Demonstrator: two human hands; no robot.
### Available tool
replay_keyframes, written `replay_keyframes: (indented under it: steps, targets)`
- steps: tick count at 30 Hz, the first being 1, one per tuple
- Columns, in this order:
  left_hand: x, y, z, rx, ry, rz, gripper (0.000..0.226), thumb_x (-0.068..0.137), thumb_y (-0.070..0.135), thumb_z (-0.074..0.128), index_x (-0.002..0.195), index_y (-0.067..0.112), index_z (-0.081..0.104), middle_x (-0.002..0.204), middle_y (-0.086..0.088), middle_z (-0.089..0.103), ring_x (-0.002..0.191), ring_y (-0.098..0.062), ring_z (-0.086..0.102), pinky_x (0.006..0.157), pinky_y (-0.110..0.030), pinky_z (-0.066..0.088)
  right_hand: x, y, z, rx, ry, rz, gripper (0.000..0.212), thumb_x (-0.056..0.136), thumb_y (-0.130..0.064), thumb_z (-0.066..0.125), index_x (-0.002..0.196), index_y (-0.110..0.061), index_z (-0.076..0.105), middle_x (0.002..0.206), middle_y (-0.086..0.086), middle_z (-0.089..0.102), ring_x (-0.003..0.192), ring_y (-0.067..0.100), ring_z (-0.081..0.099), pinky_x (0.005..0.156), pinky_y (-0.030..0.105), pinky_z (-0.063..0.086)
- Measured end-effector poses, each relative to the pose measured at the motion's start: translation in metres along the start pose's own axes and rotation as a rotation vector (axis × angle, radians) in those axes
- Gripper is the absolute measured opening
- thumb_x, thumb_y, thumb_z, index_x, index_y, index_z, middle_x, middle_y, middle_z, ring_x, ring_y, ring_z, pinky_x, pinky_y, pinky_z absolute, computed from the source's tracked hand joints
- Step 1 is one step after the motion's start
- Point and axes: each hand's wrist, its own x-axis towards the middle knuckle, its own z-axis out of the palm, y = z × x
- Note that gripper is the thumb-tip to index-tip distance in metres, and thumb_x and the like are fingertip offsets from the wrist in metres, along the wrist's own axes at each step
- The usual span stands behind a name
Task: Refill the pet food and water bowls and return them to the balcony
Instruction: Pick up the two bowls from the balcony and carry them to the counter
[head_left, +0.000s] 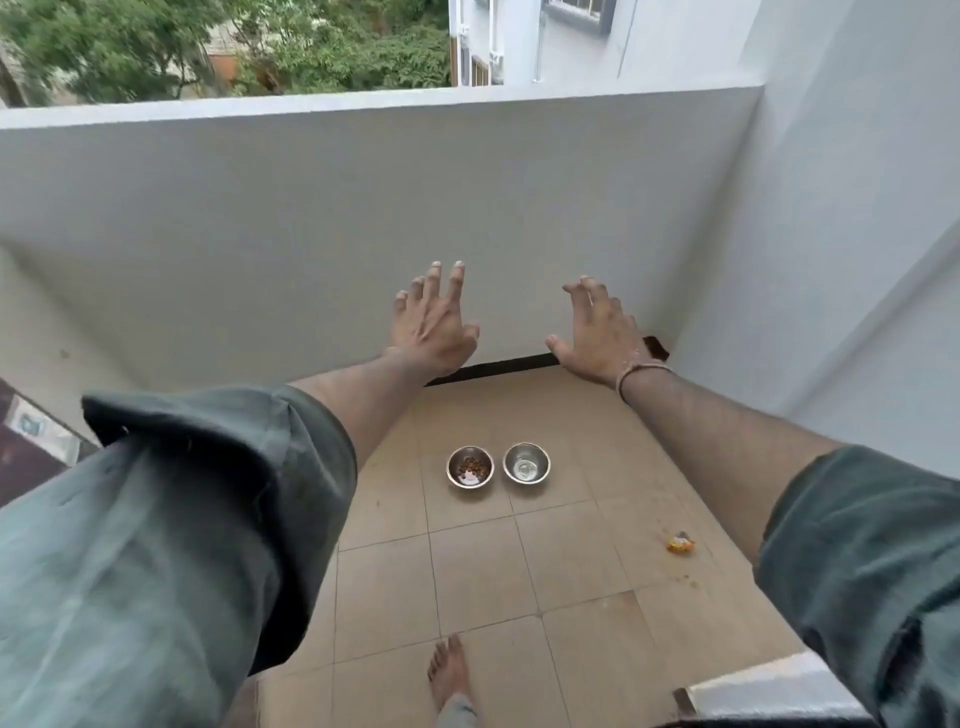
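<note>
Parapet wall (311, 208): pale grey, runs across the far end of the balcony; trees (156, 47) and a neighbouring building (571, 36) show above its top edge.
Floor (571, 571): tan tiles with thin grout lines, bounded at the far edge by a dark strip at the foot of the wall.
Sleeves: left sleeve (156, 545) and right sleeve (872, 561) are grey-green and pushed up, leaving both forearms bare.
Left hand (434, 325): stretched out ahead in the air, back toward the camera, fingers (457, 283) straight and spread; it holds nothing and touches nothing.
Right hand (597, 338): held out level with the other, well apart from it, fingers (587, 291) splayed and slightly bent at the tips, thumb out to the side; nothing in it.
Food bowl (456, 458): round steel bowl standing on the tiles well below both hands, with a small heap of brown kibble (471, 466) in its bottom.
Water bowl (514, 454): matching steel bowl just beside the food bowl on its right, a narrow gap between them, clear water (525, 470) inside.
Foot (448, 670): bare, on the tiles at the lower edge of view, toes toward the bowls.
Orange scrap (680, 543): small crumpled piece lying on the floor to the right, a few crumbs near it.
Wrist thread (636, 371): thin band round the right wrist.
</note>
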Motion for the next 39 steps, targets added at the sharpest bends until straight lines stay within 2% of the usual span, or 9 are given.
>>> replay_keyframes:
  steps: [9,17,25,32,39]
  targets:
    - [0.132,-0.083,0.085,0.028,-0.205,0.008,0.080,0.099,0.043,0.047,0.164,0.019,0.007,0.169,-0.017,0.012,0.153,-0.037,0.019,0.125,-0.050,0.016,0.128,0.003,0.109,0.061,-0.159,0.090,0.071,0.090,-0.041,0.065,0.150,-0.018,0.033,0.161,0.009,0.027,0.136,0.036,0.044,0.106,0.052,0.042]
    - [0.214,-0.111,0.196,0.018,-0.357,-0.059,0.079,0.098,0.044,0.046,0.163,0.019,0.009,0.168,-0.017,0.016,0.151,-0.037,0.023,0.123,-0.051,0.020,0.207,0.057,0.207,0.090,-0.306,0.129,0.073,0.090,-0.039,0.065,0.152,-0.016,0.033,0.161,0.008,0.028,0.136,0.035,0.044,0.107,0.051,0.041]
    - [0.275,-0.127,0.351,-0.024,-0.508,-0.106,0.079,0.098,0.042,0.049,0.163,0.017,0.012,0.168,-0.014,0.018,0.148,-0.037,0.027,0.120,-0.049,0.023,0.270,0.121,0.344,0.103,-0.442,0.118,0.072,0.089,-0.036,0.066,0.150,-0.012,0.036,0.156,0.011,0.035,0.141,0.032,0.042,0.111,0.050,0.040]
    - [0.304,-0.158,0.501,-0.003,-0.692,-0.052,0.075,0.100,0.039,0.048,0.162,0.015,0.013,0.166,-0.014,0.022,0.144,-0.037,0.033,0.118,-0.050,0.026,0.306,0.171,0.483,0.085,-0.561,0.141,0.068,0.088,-0.034,0.066,0.146,-0.012,0.039,0.149,0.014,0.041,0.126,0.040,0.051,0.102,0.053,0.046]
    - [0.296,-0.200,0.658,0.002,-0.840,-0.042,0.076,0.100,0.036,0.051,0.162,0.015,0.012,0.166,-0.015,0.023,0.145,-0.036,0.033,0.119,-0.052,0.028,0.315,0.216,0.633,0.054,-0.692,0.171,0.069,0.091,-0.033,0.065,0.149,-0.012,0.035,0.153,0.013,0.037,0.125,0.039,0.051,0.098,0.052,0.049]
